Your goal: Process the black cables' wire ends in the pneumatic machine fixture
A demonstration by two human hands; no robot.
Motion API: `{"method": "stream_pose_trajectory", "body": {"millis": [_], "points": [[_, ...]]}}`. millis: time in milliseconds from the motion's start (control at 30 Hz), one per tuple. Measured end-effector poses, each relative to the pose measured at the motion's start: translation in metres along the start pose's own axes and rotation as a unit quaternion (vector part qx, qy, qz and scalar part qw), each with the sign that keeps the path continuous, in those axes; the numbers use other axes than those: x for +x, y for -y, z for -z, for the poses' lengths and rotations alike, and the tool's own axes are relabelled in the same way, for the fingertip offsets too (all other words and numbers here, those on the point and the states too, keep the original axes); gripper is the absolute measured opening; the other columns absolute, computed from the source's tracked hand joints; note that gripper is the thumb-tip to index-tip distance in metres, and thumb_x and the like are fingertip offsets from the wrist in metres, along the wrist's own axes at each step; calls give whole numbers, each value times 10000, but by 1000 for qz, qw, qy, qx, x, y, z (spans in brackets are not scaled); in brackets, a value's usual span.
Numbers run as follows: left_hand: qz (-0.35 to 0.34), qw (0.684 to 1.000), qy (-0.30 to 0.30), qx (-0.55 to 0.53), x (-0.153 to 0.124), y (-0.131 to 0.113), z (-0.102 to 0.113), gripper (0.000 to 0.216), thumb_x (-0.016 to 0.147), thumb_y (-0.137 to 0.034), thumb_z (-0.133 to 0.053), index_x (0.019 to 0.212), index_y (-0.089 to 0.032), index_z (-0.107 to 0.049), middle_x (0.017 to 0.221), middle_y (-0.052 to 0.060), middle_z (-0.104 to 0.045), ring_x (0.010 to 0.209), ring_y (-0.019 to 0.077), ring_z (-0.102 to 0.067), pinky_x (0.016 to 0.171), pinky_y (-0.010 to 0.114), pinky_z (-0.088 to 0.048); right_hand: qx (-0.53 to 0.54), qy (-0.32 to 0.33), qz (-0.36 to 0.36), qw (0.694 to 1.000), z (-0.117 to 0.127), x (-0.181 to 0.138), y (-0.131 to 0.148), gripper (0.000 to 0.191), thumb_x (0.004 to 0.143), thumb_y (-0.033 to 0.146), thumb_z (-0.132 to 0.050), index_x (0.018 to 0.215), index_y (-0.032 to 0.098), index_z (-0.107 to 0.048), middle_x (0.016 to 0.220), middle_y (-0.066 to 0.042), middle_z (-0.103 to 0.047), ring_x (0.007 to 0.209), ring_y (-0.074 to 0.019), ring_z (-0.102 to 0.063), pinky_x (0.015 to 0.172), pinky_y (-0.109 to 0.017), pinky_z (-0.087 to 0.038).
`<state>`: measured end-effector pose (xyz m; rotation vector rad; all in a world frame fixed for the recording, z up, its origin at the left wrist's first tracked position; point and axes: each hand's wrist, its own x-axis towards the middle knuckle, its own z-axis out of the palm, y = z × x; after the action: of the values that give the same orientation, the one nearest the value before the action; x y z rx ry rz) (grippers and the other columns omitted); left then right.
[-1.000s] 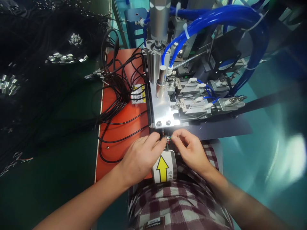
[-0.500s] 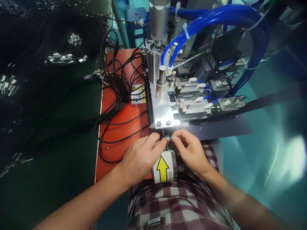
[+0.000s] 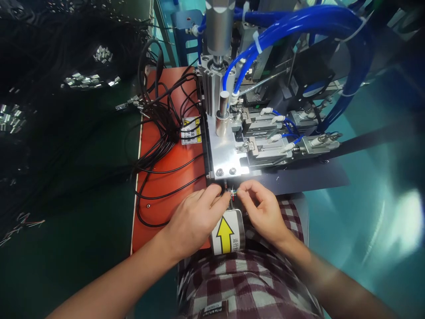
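Both my hands meet at the front edge of a metal pneumatic machine (image 3: 229, 150). My left hand (image 3: 195, 217) is closed in a pinch, its fingertips at a thin cable end with small coloured wires (image 3: 233, 192). My right hand (image 3: 262, 208) is also pinched, holding the same wire tips from the right side. The wires sit just below the machine's silver plate, above a white label with a yellow arrow (image 3: 227, 232).
Black cables (image 3: 159, 133) loop over an orange mat (image 3: 166, 177) left of the machine. Blue air hoses (image 3: 299, 26) arch over the machine. A dark pile of cables with metal terminals (image 3: 83, 79) fills the left. A teal surface (image 3: 381, 186) lies to the right.
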<state>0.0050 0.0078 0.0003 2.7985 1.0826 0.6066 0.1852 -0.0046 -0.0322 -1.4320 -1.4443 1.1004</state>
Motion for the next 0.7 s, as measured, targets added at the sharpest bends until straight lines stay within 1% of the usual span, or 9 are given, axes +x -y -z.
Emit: {"method": "stream_pose_trajectory", "body": {"millis": [167,267,500,700], "points": [[1,1000,4,-1,1,0,-1,331,937,-95,-321,1057,-48,-626,826,122,-625,699,200,-631,563,292,-548,56,-5,-32,998,-3,0,1,135,883,277,-522,770,205,-530,694,1,-507,612,-148,-463,537,-259,-398],[3,1000,8,-1,2,-1,0,336,936,-97,-317,1055,-47,-627,830,126,-623,703,206,-631,564,299,-552,75,-1,-53,996,-4,0,0,146,873,309,-531,769,206,-529,677,12,-492,572,-137,-433,516,-251,-395],[6,1000,29,8,2,-2,2,339,927,-97,-315,1043,-46,-629,827,131,-617,668,214,-619,535,318,-544,102,2,-37,994,-4,1,-4,151,872,319,-546,776,203,-538,699,12,-506,603,-137,-444,555,-253,-406],[3,1000,22,15,2,-2,1,349,935,-99,-296,1039,-52,-626,825,126,-614,664,208,-615,531,307,-538,93,3,-37,995,-4,2,-4,167,869,337,-543,768,204,-534,682,13,-500,590,-136,-444,530,-249,-401]]}}
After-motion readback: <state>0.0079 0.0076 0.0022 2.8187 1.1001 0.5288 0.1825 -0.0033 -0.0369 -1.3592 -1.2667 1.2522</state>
